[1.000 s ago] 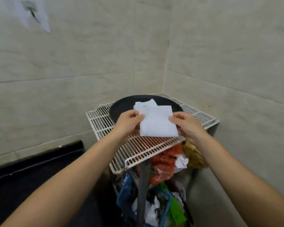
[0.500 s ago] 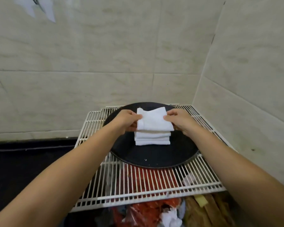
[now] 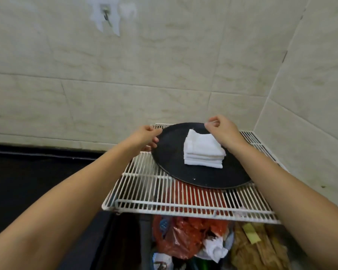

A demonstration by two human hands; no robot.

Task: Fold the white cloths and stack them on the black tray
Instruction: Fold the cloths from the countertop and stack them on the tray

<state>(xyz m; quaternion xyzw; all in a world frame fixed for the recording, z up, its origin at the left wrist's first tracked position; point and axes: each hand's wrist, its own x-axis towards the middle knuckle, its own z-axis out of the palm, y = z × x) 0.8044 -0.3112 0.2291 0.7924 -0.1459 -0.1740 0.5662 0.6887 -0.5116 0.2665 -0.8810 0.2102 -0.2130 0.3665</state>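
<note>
A: Where are the cloths?

B: Folded and piled in a stack of white cloths [image 3: 203, 152] on the round black tray [image 3: 170, 152], a little toward its far right side. The top cloth sits slightly askew over the ones beneath it, with a corner poking up at the back.

A: And the tray itself?

B: It rests on a white wire rack [image 3: 148, 190] pushed into the corner of a tiled wall [image 3: 125, 75].

A: What is the left hand doing?

B: The left hand [image 3: 145, 138] is at the tray's left rim, fingers curled around the edge. It looks like a grip on the rim, though the fingertips are partly hidden.

A: The right hand?

B: The right hand [image 3: 221, 130] hovers just over the far edge of the stack, fingers curled in and thumb meeting the forefinger. I cannot tell whether it pinches a bit of cloth or nothing at all; the fingertips sit above the pile's back corner, apart from it as far as I can see.

A: Anything else around?

B: Under the rack, a red plastic bag [image 3: 181, 238], a crumpled white paper [image 3: 215, 248] and some yellowish stuff at the right. A hook [image 3: 106, 13] hangs high on the wall
</note>
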